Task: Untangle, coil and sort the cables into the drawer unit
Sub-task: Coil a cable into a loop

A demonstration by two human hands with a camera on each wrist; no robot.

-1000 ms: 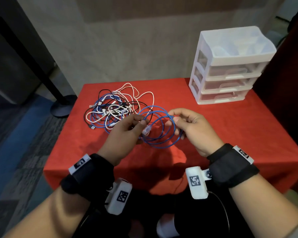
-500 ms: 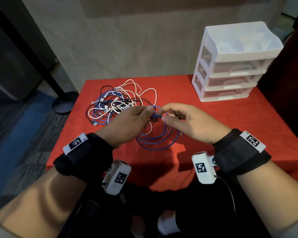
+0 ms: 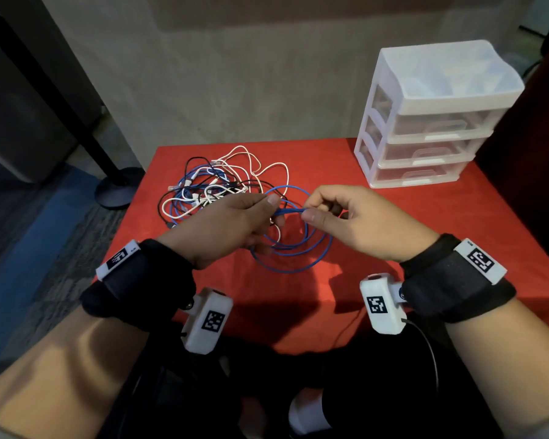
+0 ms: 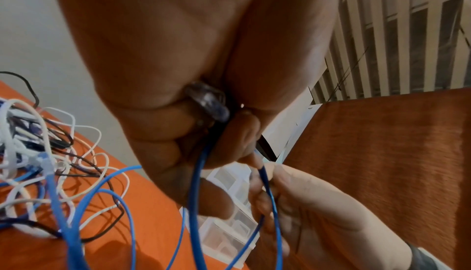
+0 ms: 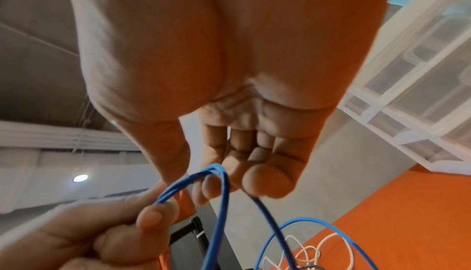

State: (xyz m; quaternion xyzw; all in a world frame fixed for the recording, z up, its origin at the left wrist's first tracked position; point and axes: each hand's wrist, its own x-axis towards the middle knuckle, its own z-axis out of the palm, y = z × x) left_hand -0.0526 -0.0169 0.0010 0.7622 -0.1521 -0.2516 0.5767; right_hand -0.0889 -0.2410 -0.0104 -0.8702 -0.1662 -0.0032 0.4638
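Note:
A blue cable [image 3: 293,250] hangs in loose loops between my two hands above the red table [image 3: 425,223]. My left hand [image 3: 235,220] grips its strands, and the clear plug [image 4: 209,103] sits inside its curled fingers. My right hand [image 3: 336,213] pinches the same blue strands [image 5: 216,175] a short way to the right. Behind my left hand lies a tangle of white, black and blue cables [image 3: 216,188]. The white drawer unit [image 3: 431,115] stands at the back right with all three drawers pushed in.
A black pole on a round base [image 3: 118,191] stands on the floor left of the table. A wall runs right behind the table. Red cloth lies bare in front of the drawer unit and along the near edge.
Both hands have come closer together and now hold one short stretch of the blue cable between them. The loops hang lower under the hands.

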